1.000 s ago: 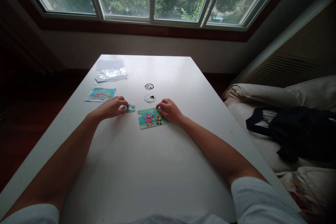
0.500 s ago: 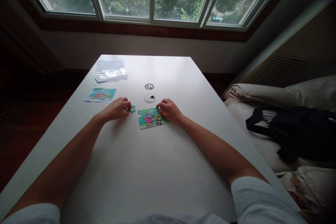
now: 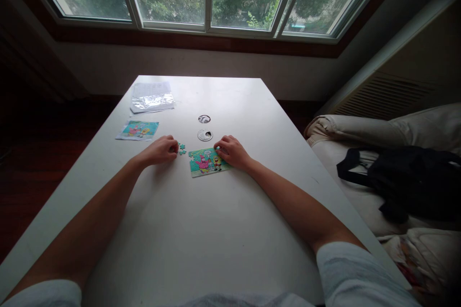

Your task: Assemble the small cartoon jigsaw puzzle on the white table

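Note:
A mostly assembled jigsaw puzzle (image 3: pixel 203 163) with cartoon figures on a teal ground lies flat on the white table. Its upper left edge is uneven, with gaps. My right hand (image 3: pixel 231 149) rests on its right end, closed, with bent fingers against the top edge. Left of the puzzle are a few loose teal jigsaw pieces (image 3: pixel 182 149). Beside them my left hand (image 3: pixel 163 149) is closed in a pinch at a jigsaw piece, largely hidden by the fingers.
A small picture sheet (image 3: pixel 137 130) with the same cartoon lies left of my hands. Behind it are papers in a clear plastic sleeve (image 3: pixel 152 97). Two round inserts, one a cable grommet (image 3: pixel 205 135), sit in the table (image 3: pixel 216 230). A sofa (image 3: pixel 345 129) holding a dark bag (image 3: pixel 414 182) stands at right.
My left hand's fingers have drawn together and moved slightly left, off the loose pieces. The right hand and the puzzle stay in place.

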Available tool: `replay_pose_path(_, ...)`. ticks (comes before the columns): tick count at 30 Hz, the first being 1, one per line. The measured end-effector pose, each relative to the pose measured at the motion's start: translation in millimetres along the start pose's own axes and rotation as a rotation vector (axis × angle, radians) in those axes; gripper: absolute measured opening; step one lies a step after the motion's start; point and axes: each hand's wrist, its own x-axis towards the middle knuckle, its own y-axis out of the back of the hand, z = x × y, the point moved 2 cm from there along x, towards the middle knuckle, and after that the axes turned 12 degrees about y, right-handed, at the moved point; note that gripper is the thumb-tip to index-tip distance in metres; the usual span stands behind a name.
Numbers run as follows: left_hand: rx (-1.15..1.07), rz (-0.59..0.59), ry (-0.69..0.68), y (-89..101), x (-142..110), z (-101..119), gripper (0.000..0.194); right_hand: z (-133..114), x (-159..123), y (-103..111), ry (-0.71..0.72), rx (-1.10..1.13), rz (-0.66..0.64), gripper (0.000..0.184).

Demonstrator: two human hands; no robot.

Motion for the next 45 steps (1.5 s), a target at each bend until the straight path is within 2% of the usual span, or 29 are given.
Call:
replay_pose_path(6,0.063,0.088,0.017,1.6,0.2,-2.3,0.026,-1.0,0.7,0.5,0.002,0.000,0.000,0.016)
replay_pose_path(15,0.075,0.029,0.061,1.5,1.0,-3.8,0.020,0.4,-0.7,-0.6,0.000,-0.007,-0.001,0.016)
replay_pose_path(23,0.116,0.025,0.095,2.0,0.3,0.8,0.017,-0.5,-0.3,0.3,-0.001,-0.002,0.004,0.016)
replay_pose_path(34,0.099,0.044,0.054,1.8,-4.9,10.2,0.007,0.3,-0.1,-0.4,0.011,0.009,0.012,0.015)
replay_pose_path(40,0.078,0.065,0.047,2.6,-4.9,13.8,0.017,0.7,-0.3,-0.7,0.006,0.012,0.012,0.015)
replay_pose_path(45,0.071,0.100,0.019,4.9,-5.7,16.8,0.018,0.6,-0.9,-0.4,0.012,0.012,0.015,0.015)
